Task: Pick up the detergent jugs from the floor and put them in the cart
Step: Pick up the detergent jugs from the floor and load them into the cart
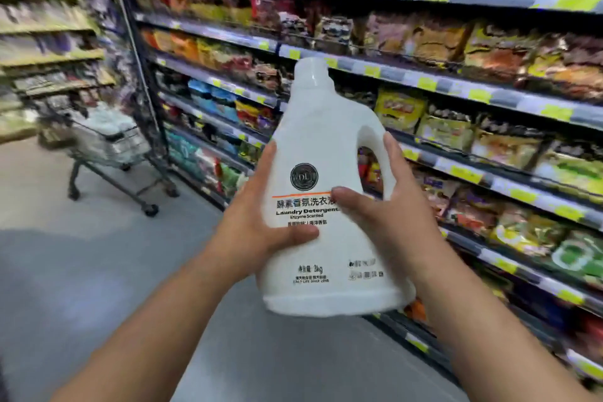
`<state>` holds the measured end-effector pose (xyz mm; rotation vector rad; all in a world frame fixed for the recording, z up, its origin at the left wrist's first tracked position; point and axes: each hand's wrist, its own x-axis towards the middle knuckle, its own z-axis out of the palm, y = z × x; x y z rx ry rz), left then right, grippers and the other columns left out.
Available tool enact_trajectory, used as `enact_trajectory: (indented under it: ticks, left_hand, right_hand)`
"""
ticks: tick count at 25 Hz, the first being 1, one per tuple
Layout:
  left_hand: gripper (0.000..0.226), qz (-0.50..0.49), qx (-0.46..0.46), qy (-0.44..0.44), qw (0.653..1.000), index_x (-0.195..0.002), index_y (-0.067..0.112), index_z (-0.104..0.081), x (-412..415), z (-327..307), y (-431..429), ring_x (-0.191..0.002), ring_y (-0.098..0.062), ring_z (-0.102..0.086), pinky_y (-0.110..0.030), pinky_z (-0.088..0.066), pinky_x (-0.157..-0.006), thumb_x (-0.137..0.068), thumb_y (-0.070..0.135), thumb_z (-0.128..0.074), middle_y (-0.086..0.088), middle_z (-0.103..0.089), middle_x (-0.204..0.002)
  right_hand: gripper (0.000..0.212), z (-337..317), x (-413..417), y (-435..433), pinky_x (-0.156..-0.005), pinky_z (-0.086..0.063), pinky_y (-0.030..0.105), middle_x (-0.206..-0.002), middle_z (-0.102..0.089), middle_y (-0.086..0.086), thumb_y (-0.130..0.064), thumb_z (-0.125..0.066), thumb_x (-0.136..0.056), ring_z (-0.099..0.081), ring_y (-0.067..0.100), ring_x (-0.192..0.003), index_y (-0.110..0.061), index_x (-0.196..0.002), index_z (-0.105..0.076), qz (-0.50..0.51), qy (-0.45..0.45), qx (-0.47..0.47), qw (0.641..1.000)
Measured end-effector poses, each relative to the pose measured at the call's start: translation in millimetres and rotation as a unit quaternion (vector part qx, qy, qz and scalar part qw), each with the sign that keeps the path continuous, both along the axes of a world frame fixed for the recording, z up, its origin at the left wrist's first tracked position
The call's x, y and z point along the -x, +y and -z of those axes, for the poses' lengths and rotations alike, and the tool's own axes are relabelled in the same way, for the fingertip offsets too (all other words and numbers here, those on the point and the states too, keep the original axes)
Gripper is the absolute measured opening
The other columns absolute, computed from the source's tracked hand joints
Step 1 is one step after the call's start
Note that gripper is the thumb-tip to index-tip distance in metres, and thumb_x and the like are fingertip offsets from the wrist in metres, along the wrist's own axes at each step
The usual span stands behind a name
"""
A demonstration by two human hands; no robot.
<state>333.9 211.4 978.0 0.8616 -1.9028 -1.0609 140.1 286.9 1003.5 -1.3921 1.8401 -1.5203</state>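
Detergent jug [323, 192]: white plastic, cap on, label reading 3kg; being held upright, tilted a little, in mid-air in front of the snack shelves [456, 81], clear of the floor.
Left hand [261, 222]: clamping the jug's left flank, thumb lying across the lower label, fingers wrapping behind.
Right hand [381, 215]: pressing the right flank just below the moulded handle loop [375, 153], thumb on the label front, fingertips reaching up beside the loop.
Weight: judging heavy for its size, and liquid inside is likely sloshing, so load is shifting with any tilt.
Surface: smooth, stiff wall; probably slick under a palm squeeze, not fragile.
Best hold: fingers through the handle loop, other hand under the base; the present side squeeze is relying on friction alone.
Cart [107, 147]: standing well apart, up the aisle on the left, basket already looking part-filled with pale goods, too blurred to identify.
Risk: jug slipping downward while being carried over.
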Motion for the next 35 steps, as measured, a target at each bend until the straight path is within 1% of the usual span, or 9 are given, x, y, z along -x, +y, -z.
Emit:
enact_trajectory:
  ticks: [3,7,10,13,20,22,27,31,35]
  left_hand:
    - [0.119,-0.091,-0.03,-0.002,0.995,-0.126,0.082,-0.01,-97.7,9.0,-64.4,-0.108,0.014,-0.057,-0.006,-0.046,-0.08,-0.044,0.05,-0.09,0.018,-0.05,-0.134]
    - [0.122,-0.156,-0.033,-0.039,0.986,-0.132,0.07,-0.007,-206.3,19.1,-150.5,-0.093,0.03,-0.051,0.004,-0.039,-0.068,-0.055,0.031,-0.095,0.016,-0.051,-0.133]
    - [0.119,-0.176,-0.054,-0.028,0.983,-0.133,0.071,-0.012,-258.1,27.4,-207.5,-0.102,0.022,-0.056,0.0,-0.045,-0.078,-0.05,0.036,-0.09,0.02,-0.051,-0.138]
    - [0.121,-0.204,-0.066,-0.009,0.977,-0.138,0.072,-0.014,-290.6,40.9,-278.6,-0.113,0.003,-0.062,-0.025,-0.054,-0.093,-0.046,0.048,-0.089,0.017,-0.053,-0.139]
    - [0.118,-0.305,-0.067,-0.003,0.95,-0.125,0.077,-0.013,-329.9,55.6,-445.7,-0.105,0.019,-0.055,-0.002,-0.045,-0.076,-0.057,0.025,-0.094,0.014,-0.054,-0.135]
    - [0.119,-0.333,-0.079,-0.005,0.94,-0.125,0.08,-0.013,-346.7,52.8,-490.6,-0.108,0.016,-0.056,-0.005,-0.048,-0.082,-0.054,0.031,-0.094,0.012,-0.052,-0.138]
    - [0.112,-0.401,-0.112,-0.032,0.909,-0.129,0.082,-0.007,-411.7,64.3,-594.6,-0.12,-0.008,-0.059,-0.037,-0.049,-0.104,-0.049,0.055,-0.081,0.008,-0.05,-0.142]
    - [0.099,-0.407,-0.139,-0.023,0.903,-0.133,0.078,-0.011,-484.3,93.3,-701.2,-0.117,0.002,-0.057,-0.025,-0.047,-0.101,-0.06,0.057,-0.075,0.012,-0.048,-0.141]
    - [0.075,-0.401,-0.176,0.009,0.899,-0.128,0.082,-0.017,-559.4,110.7,-803.6,-0.123,-0.007,-0.055,-0.039,-0.045,-0.109,-0.075,0.056,-0.064,0.008,-0.047,-0.143]
  right_hand:
    - [0.11,7.2,-87.2,-97.1,-0.089,-0.052,0.043,-0.134,-0.036,-0.023,-0.059,-0.085,-0.05,-0.053,0.011,-0.117,-0.071,-0.135,-0.016,-0.081,-0.023,-0.033,0.996]
    - [0.109,21.7,-190.7,-211.5,-0.087,-0.054,0.046,-0.14,-0.043,-0.015,-0.066,-0.083,-0.042,-0.057,0.016,-0.113,-0.081,-0.125,-0.013,-0.136,-0.037,-0.06,0.988]
    - [0.108,33.0,-242.3,-282.6,-0.093,-0.051,0.047,-0.142,-0.046,-0.012,-0.071,-0.081,-0.038,-0.055,0.016,-0.118,-0.083,-0.12,-0.012,-0.161,-0.043,-0.078,0.983]
    - [0.112,41.3,-275.0,-366.9,-0.094,-0.051,0.047,-0.145,-0.044,-0.014,-0.069,-0.082,-0.039,-0.055,0.017,-0.118,-0.079,-0.127,-0.014,-0.187,-0.038,-0.094,0.977]
    - [0.115,61.3,-323.8,-578.0,-0.103,-0.044,0.046,-0.146,-0.045,-0.011,-0.071,-0.08,-0.037,-0.05,0.016,-0.127,-0.074,-0.132,-0.015,-0.292,-0.027,-0.078,0.953]
    - [0.122,60.0,-343.4,-637.0,-0.106,-0.042,0.045,-0.146,-0.045,-0.011,-0.07,-0.081,-0.037,-0.049,0.013,-0.128,-0.067,-0.139,-0.015,-0.331,-0.033,-0.089,0.939]
    - [0.121,74.1,-416.7,-761.7,-0.104,-0.044,0.042,-0.142,-0.049,-0.014,-0.069,-0.083,-0.037,-0.053,0.012,-0.124,-0.066,-0.139,-0.018,-0.394,-0.038,-0.114,0.911]
    - [0.121,105.8,-491.8,-870.5,-0.107,-0.041,0.042,-0.145,-0.044,-0.012,-0.067,-0.083,-0.04,-0.048,0.01,-0.129,-0.062,-0.141,-0.017,-0.394,-0.035,-0.139,0.908]
    - [0.119,121.2,-562.0,-970.7,-0.109,-0.04,0.043,-0.15,-0.04,-0.011,-0.053,-0.089,-0.05,-0.046,0.012,-0.131,-0.053,-0.146,-0.019,-0.381,-0.037,-0.168,0.908]
